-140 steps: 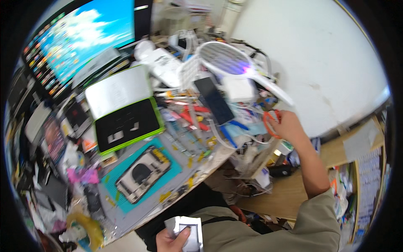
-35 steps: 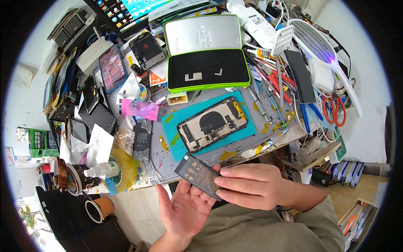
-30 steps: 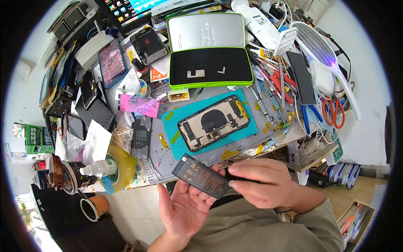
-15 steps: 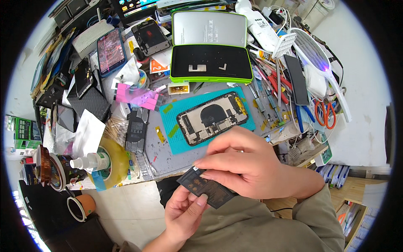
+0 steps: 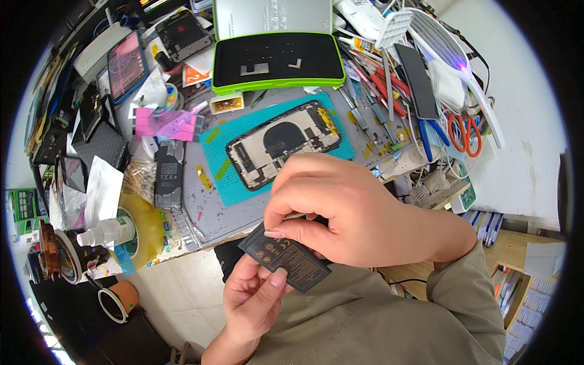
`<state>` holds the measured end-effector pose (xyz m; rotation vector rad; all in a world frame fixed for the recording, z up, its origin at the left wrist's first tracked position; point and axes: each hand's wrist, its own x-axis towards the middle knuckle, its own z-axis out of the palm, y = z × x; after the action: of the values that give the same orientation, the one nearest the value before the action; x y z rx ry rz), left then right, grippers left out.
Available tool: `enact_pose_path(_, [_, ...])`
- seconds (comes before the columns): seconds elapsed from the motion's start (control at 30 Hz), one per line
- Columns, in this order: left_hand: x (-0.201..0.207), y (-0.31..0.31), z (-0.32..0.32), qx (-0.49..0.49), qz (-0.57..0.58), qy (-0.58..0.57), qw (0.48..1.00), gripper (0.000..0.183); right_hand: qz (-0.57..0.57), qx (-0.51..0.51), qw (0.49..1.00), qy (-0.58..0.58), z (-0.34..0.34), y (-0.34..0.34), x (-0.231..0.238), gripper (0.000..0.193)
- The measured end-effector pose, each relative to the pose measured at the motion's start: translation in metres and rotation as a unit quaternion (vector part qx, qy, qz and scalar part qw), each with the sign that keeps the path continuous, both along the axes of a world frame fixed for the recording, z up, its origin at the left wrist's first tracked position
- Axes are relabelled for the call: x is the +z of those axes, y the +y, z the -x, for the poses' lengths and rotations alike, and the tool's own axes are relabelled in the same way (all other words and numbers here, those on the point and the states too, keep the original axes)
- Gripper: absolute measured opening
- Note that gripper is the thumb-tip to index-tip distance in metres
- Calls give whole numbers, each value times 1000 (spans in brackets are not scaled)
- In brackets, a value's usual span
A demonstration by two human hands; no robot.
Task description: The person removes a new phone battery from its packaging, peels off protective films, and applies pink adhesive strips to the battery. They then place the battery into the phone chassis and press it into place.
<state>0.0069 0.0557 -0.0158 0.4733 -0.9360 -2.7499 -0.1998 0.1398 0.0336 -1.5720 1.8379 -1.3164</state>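
Observation:
Over my lap, in front of the bench edge, a flat black phone battery (image 5: 292, 261) with printed marks is held tilted. My left hand (image 5: 252, 298) grips its lower edge, thumb on the printed face and fingers underneath. Closed in a pinch, my right hand (image 5: 359, 213) has its fingertips at the upper left corner of the battery; anything small between them is hidden. Beyond the hands an opened phone housing (image 5: 249, 159), with a dark round patch and bare inner parts, lies on a teal mat (image 5: 222, 191).
Behind the mat stands an open green-rimmed case (image 5: 280, 84) holding small metal pieces. Screwdrivers, pliers and orange-handled scissors (image 5: 465, 135) crowd the right. On the left are another black battery (image 5: 169, 175), cotton swabs (image 5: 140, 176), a spray bottle (image 5: 109, 233) and a tape roll (image 5: 149, 228).
The view has shifted, so the bench sits further up and left. My right fingers have curled in closer over the battery's corner, and a small white spot seen there before is now covered.

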Motion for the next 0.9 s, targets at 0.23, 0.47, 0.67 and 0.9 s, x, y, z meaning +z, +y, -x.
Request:
enact_pose_path(0.23, [0, 4, 5, 38, -139, -10, 990, 45, 68, 0, 992, 110, 1, 4, -10, 20])
enact_pose_path(0.47, [-8, 6, 8, 38, -127, -48, 990, 52, 97, 49, 967, 232, -1, 7, -17, 19])
enact_pose_path(0.67, [2, 2, 15, 47, -180, -101, 977, 51, 72, 87, 948, 299, -12, 23, -9, 16])
enact_pose_path(0.9, [-5, 0, 15, -2, -179, -69, 981, 46, 41, 110, 979, 169, -11, 29, -17, 16])
